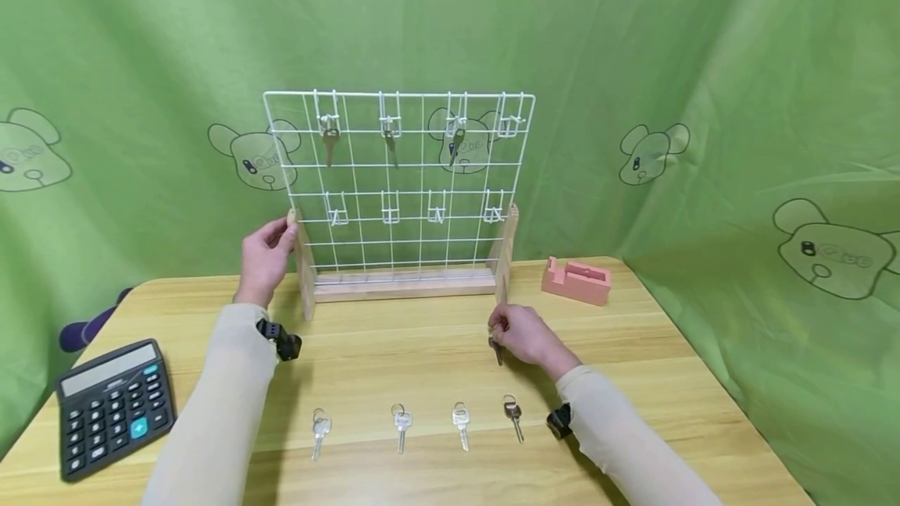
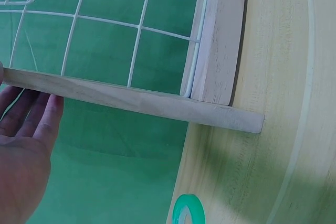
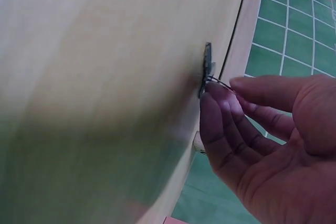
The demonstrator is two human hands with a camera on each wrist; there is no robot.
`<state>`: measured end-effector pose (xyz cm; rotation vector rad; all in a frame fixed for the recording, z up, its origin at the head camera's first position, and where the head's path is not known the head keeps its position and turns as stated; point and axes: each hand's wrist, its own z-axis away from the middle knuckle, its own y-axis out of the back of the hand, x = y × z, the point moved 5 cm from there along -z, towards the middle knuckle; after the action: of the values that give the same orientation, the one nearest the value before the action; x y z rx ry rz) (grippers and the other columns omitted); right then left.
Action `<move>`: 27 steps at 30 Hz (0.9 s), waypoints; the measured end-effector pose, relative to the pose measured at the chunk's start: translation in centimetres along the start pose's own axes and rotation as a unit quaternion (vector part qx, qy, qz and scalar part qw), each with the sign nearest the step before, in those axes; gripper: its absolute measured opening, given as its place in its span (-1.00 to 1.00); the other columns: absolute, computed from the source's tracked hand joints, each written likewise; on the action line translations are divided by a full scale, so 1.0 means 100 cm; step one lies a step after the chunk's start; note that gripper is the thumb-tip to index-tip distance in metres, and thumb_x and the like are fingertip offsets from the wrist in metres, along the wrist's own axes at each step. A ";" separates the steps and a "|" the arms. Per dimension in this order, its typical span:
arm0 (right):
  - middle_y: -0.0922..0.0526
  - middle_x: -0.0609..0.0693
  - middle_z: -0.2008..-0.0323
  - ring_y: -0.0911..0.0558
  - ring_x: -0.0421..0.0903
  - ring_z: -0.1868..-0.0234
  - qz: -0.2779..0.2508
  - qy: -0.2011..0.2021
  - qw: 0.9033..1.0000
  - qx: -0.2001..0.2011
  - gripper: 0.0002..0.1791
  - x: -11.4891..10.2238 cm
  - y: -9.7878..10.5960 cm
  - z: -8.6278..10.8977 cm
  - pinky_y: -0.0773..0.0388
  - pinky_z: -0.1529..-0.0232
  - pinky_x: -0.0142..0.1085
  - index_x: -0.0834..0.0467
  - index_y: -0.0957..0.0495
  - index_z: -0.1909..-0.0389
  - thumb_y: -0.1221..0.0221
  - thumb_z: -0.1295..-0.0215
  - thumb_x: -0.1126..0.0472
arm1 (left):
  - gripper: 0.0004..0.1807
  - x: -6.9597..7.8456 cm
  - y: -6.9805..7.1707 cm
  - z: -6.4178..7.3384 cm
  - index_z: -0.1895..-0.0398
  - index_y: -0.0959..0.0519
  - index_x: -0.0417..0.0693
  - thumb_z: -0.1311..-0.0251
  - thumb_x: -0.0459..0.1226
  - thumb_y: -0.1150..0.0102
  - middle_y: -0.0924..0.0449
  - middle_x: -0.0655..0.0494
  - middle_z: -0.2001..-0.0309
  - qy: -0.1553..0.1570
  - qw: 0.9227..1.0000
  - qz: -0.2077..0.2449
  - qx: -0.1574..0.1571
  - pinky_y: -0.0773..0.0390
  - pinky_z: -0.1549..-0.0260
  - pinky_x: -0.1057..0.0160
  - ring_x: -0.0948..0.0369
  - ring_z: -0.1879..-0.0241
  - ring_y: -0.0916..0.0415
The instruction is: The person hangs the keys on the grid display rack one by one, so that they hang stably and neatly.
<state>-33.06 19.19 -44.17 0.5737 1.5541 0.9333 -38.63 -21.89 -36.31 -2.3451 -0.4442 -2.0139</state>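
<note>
My left hand (image 1: pixel 265 256) grips the top of the left wooden post (image 2: pixel 142 100) of a rack, with fingers behind it in the left wrist view. Between them the posts carry a white wire grid (image 1: pixel 422 178) with two rows of hooks. Keys hang from three upper hooks, among them a left key (image 1: pixel 330 145), a middle key (image 1: pixel 391 145) and a right key (image 1: pixel 456 145). Over the table before the right post (image 1: pixel 505 252), my right hand (image 1: pixel 523 332) pinches a key (image 3: pixel 206 66) by its ring; the key points downward in the head view.
Several keys with rings, such as a silver key (image 1: pixel 401 424) and a darker key (image 1: pixel 514 415), lie in a row on the wooden table (image 1: pixel 380 365). A calculator (image 1: pixel 116 404) sits at the left, a pink holder (image 1: pixel 576 281) at the back right. Green curtain (image 1: pixel 598 61) surrounds the table.
</note>
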 end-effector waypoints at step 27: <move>-0.65 0.01 0.31 -0.60 -0.11 0.28 -0.060 0.106 0.992 0.042 -0.87 -0.030 0.032 0.007 -0.65 0.27 -0.30 0.17 -0.63 0.21 -0.23 -0.28 0.41 | -0.47 -0.002 0.001 -0.001 -0.37 -0.34 -0.23 -0.45 -0.14 -0.04 -0.42 -0.21 -0.27 -0.006 1.000 0.001 -0.004 -0.46 -0.21 0.21 -0.03 -0.21 -0.43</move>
<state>-32.19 18.81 -39.81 0.4451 1.8055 0.8604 -38.75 -22.04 -36.51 -2.3624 -0.4362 -2.0060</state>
